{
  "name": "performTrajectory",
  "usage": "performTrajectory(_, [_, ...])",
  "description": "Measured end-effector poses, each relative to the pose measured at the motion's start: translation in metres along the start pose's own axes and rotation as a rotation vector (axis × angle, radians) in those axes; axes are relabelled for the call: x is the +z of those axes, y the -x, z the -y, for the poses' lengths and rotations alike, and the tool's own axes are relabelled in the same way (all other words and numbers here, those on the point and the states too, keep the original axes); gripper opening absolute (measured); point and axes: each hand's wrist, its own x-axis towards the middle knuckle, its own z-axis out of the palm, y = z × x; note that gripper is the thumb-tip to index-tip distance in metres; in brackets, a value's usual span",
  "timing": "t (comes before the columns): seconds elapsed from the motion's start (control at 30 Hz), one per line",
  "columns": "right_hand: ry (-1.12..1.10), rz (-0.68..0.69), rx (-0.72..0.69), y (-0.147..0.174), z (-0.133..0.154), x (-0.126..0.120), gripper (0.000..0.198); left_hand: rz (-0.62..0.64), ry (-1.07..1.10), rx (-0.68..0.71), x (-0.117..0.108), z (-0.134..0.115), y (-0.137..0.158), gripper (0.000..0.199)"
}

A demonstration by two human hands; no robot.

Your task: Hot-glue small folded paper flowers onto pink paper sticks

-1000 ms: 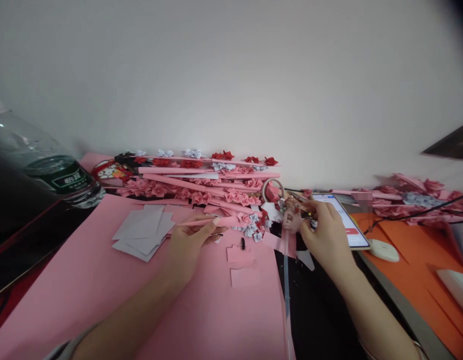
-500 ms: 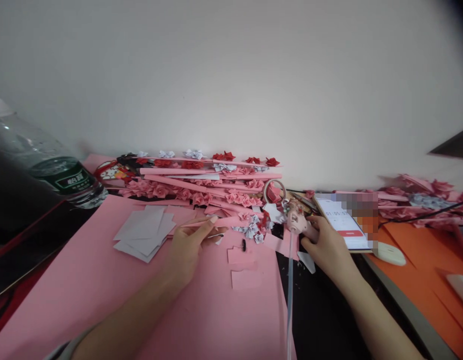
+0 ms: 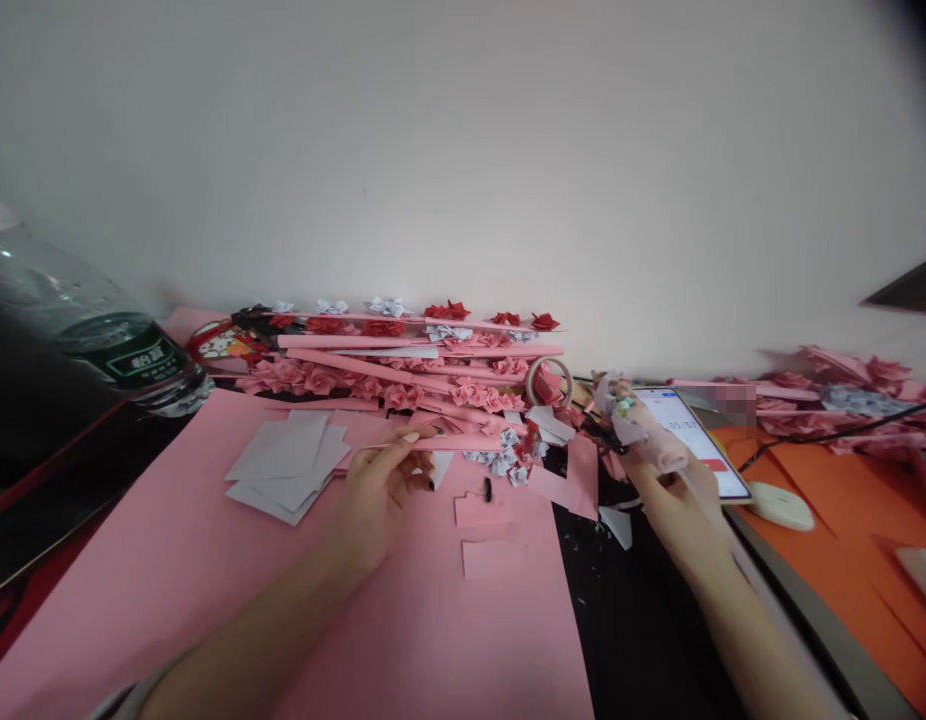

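My left hand [image 3: 377, 485] is closed, thumb and fingers pinching a narrow pink paper stem [image 3: 467, 443] above the large pink sheet [image 3: 433, 640]. Its right end reaches the small white paper flowers [image 3: 504, 462]; whether they are attached I cannot tell. In my right hand [image 3: 677, 510] is a pink hot glue gun [image 3: 662, 447], blurred by motion. Its front points up and left, and a long translucent glue stick [image 3: 759, 580] trails from its back along my forearm. Left of that hand lie pink paper scraps [image 3: 581, 475] and a white scrap [image 3: 617, 527].
White paper squares [image 3: 289, 465] lie on the left. Rolled pink stems with paper flowers [image 3: 403, 370] are piled along the wall, beside a tape roll [image 3: 549, 383]. A water bottle [image 3: 125, 340] is far left; a phone [image 3: 707, 450], white mouse [image 3: 782, 507] and orange paper [image 3: 830, 490] are right.
My right hand has shifted slightly right and turned the glue gun, so its glue stick has swung from hanging downward to lying along my forearm. My left hand has barely moved.
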Motion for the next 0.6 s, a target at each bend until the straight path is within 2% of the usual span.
performTrajectory(0.13, [-0.199,0.12,0.005,-0.001,-0.011,0.003,0.027,0.026,-0.01,0.033,-0.003,0.003,-0.001,0.011])
performTrajectory(0.3, [-0.392,0.226,0.021,0.005,-0.014,0.01,0.036,0.079,-0.071,-0.028,-0.003,0.003,0.001,0.014])
performTrajectory(0.47, [-0.393,0.307,-0.026,0.014,0.004,0.015,0.038,0.14,-0.224,0.003,-0.002,0.002,0.005,0.014])
performTrajectory(0.6, [-0.394,0.353,-0.065,0.017,0.015,0.016,0.028,0.205,-0.397,0.031,-0.001,0.003,0.007,0.031])
